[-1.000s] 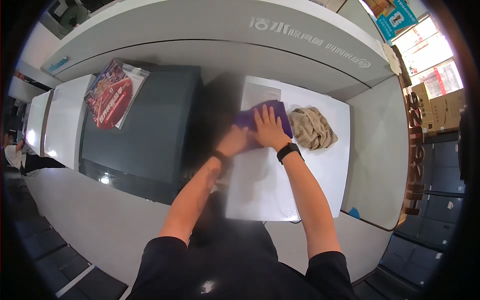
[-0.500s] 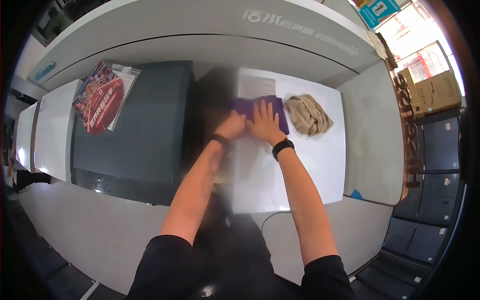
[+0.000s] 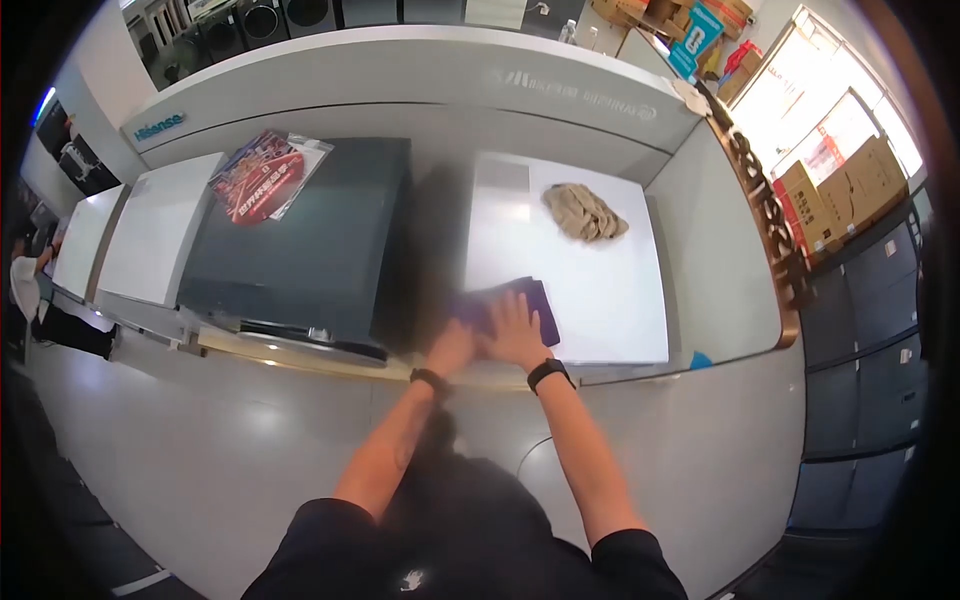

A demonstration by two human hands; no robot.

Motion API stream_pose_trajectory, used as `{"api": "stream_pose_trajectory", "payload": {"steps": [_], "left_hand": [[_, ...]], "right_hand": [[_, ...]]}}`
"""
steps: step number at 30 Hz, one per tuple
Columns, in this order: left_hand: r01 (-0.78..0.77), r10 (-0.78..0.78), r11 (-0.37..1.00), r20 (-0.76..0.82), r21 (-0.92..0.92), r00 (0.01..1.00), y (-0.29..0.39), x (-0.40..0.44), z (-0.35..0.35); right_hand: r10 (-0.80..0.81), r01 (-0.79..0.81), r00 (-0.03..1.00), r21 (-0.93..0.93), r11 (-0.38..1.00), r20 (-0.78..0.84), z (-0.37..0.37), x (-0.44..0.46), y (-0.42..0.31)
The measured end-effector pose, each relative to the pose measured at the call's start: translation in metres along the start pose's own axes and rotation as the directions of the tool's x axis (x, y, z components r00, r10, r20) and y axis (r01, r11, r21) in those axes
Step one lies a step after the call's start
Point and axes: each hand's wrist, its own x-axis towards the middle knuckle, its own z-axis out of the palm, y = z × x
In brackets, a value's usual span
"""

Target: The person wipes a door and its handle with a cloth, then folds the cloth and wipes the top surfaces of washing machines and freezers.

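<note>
A folded purple cloth (image 3: 542,300) lies at the near edge of a white appliance top (image 3: 610,300). My right hand (image 3: 516,332) presses flat on the cloth with its fingers spread; a black watch is on that wrist. At the cloth's left corner, my left hand (image 3: 453,347) is curled closed against it, hazy in the picture, with a dark band on the wrist. Farther back on the same white top sits a crumpled brown cloth (image 3: 585,212), apart from both hands.
A dark grey appliance (image 3: 300,250) stands to the left with leaflets (image 3: 268,180) on top. Behind runs a grey partition (image 3: 400,90); a side panel (image 3: 720,220) bounds the right. A person (image 3: 28,285) stands at far left. Cardboard boxes (image 3: 850,195) are at right.
Both hands and the purple cloth have moved from the back of the white top to its near edge. The view has shifted, showing more floor and background. The brown cloth stays near the back.
</note>
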Motion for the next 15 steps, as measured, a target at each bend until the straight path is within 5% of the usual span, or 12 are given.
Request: {"api": "stream_pose_trajectory", "payload": {"steps": [6,9,12,15], "left_hand": [[-0.029,0.029,1.000,0.080,-0.001,0.996,-0.014,-0.043,-0.001],[0.061,-0.058,0.995,0.040,-0.076,0.997,-0.022,-0.045,0.007],[-0.044,0.050,0.967,0.017,-0.253,0.999,-0.055,-0.031,0.037],[0.051,-0.034,0.995,0.192,-0.085,0.981,-0.015,-0.047,-0.001]], "right_hand": [[-0.007,0.007,1.000,-0.008,1.000,0.023,-0.004,-0.027,-0.009],[0.006,-0.005,0.997,-0.015,1.000,0.077,-0.006,-0.030,-0.016],[0.012,-0.012,0.998,0.009,1.000,0.067,-0.005,-0.029,-0.014],[0.030,-0.033,0.997,0.036,0.999,0.074,0.001,-0.030,-0.016]]}}
